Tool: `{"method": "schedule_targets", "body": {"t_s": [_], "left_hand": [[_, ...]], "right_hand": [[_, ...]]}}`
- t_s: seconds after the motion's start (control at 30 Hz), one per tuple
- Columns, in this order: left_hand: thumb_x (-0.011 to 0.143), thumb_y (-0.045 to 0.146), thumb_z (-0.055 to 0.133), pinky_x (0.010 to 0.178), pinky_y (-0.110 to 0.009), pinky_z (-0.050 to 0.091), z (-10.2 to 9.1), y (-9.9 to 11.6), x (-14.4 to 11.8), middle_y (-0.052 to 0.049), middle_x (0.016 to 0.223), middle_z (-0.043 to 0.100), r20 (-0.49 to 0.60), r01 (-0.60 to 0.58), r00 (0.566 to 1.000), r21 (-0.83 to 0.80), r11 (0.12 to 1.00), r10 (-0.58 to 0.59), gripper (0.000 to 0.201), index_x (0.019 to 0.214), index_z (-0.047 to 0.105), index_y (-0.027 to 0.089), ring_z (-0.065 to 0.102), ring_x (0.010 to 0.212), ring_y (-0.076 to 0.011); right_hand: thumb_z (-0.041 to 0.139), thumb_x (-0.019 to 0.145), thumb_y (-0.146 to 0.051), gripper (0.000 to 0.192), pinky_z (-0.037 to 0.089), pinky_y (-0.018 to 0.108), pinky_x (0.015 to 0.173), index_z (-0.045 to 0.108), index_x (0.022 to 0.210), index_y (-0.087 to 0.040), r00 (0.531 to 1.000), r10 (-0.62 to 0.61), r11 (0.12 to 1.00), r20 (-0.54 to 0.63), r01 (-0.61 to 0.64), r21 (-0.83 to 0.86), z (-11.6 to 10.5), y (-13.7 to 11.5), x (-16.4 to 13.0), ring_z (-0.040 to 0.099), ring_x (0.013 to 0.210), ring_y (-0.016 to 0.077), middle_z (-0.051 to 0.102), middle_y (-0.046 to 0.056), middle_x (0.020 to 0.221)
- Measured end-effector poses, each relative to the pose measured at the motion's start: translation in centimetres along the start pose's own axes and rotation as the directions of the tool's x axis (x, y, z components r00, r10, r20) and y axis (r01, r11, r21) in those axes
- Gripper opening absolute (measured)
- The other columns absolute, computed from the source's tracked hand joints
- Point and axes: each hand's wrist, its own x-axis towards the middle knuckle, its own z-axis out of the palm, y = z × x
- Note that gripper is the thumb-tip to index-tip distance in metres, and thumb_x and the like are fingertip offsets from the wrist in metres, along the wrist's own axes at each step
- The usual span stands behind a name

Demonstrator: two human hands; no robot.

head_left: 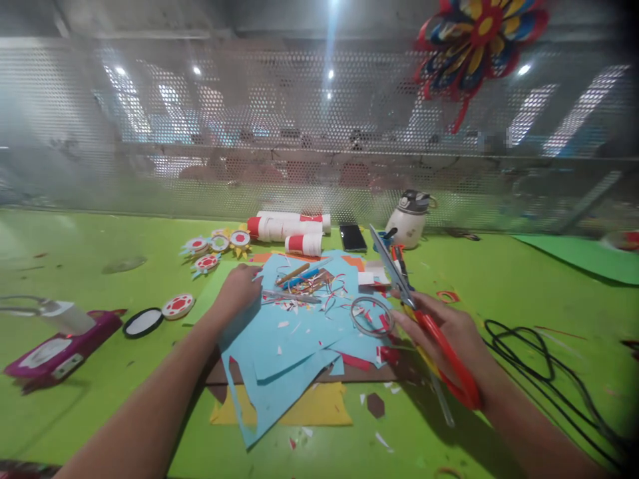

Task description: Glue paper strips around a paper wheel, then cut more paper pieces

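Note:
My left hand is closed at the left edge of the light blue paper, its fingers curled together there. In my right hand are scissors with red handles, blades pointing up and away. A clear ring, perhaps a tape roll, sits at the right fingertips; whether they touch it I cannot tell. Below that hand juts a thin clear rod. Pens and thin red and white paper strips lie on the blue paper. Yellow paper shows beneath it.
Red-and-white paper cups, a phone and a bottle stand or lie at the back. Paper discs and a purple power strip are leftward. A black cable lies right. Perforated panel rises behind.

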Motion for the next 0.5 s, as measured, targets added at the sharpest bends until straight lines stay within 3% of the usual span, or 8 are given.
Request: {"method": "schedule_targets", "body": {"t_s": [0.17,0.33,0.5], "left_hand": [[0.091,0.027,0.051,0.094,-0.042,0.046,0.6,-0.5,0.2,-0.013,0.12,0.061,-0.029,0.005,1.0,0.031,0.999,-0.004,0.03,0.117,0.06,0.015,0.057,0.11,-0.0244],[0.09,0.033,0.056,0.085,-0.045,0.051,0.8,-0.6,0.4,-0.01,0.121,0.058,-0.028,0.024,0.999,0.083,0.996,-0.022,0.034,0.12,0.055,0.016,0.06,0.103,-0.0229],[0.09,0.032,0.055,0.088,-0.046,0.05,1.2,-0.4,0.6,-0.01,0.119,0.059,-0.013,0.045,0.999,0.112,0.993,-0.044,0.032,0.117,0.057,0.015,0.059,0.104,-0.023]], "right_hand": [[0.059,0.079,-0.047,0.043,0.056,0.029,0.058,0.069,0.107,-0.017,0.999,-0.001,0.999,-0.037,-0.001,-0.037,0.2,0.8,0.3,0.067,0.062,0.0207,0.073,0.004,0.073],[0.066,0.072,-0.039,0.039,0.051,0.028,0.05,0.072,0.104,-0.017,0.995,0.015,0.995,0.103,-0.005,-0.097,0.7,1.3,0.4,0.063,0.05,0.02,0.07,0.002,0.061],[0.061,0.076,-0.038,0.04,0.052,0.029,0.053,0.071,0.107,-0.014,0.974,0.001,0.98,0.226,0.043,-0.193,0.8,0.2,0.2,0.065,0.054,0.0203,0.073,0.005,0.069]]}}
